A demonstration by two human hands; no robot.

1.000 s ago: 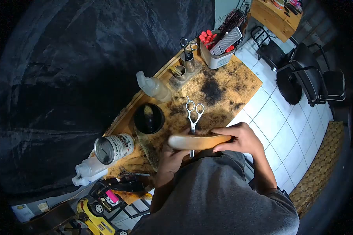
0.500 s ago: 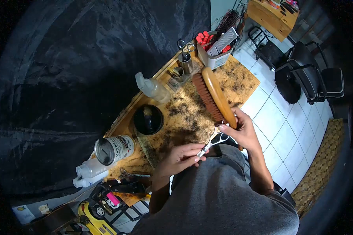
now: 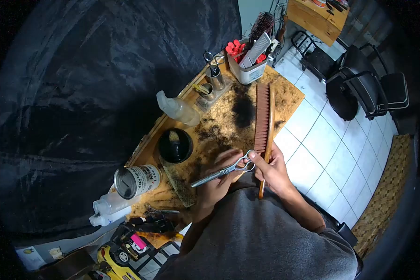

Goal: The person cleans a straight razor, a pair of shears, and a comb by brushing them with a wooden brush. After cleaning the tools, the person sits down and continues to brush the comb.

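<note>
My left hand (image 3: pixel 219 179) holds a pair of steel scissors (image 3: pixel 224 171) by the middle, blades pointing left, finger loops to the right. My right hand (image 3: pixel 271 171) grips the handle of a long wooden brush (image 3: pixel 264 121) whose reddish bristles face left; the brush stretches away from me over the hair-strewn wooden table (image 3: pixel 284 95). My right fingers touch the scissors' loops, and both hands meet near the table's front edge.
On the table stand a black bowl with a shaving brush (image 3: pixel 175 145), a clear spray bottle (image 3: pixel 176 108), a tin can lying on its side (image 3: pixel 136 180), metal cups with tools (image 3: pixel 213 77) and a box of combs and clips (image 3: pixel 247 60). A dark chair (image 3: pixel 368 81) stands on the tiled floor at right.
The brush turned from lying crosswise in both hands to pointing away in my right hand. My left hand picked the scissors up off the table and lifted them.
</note>
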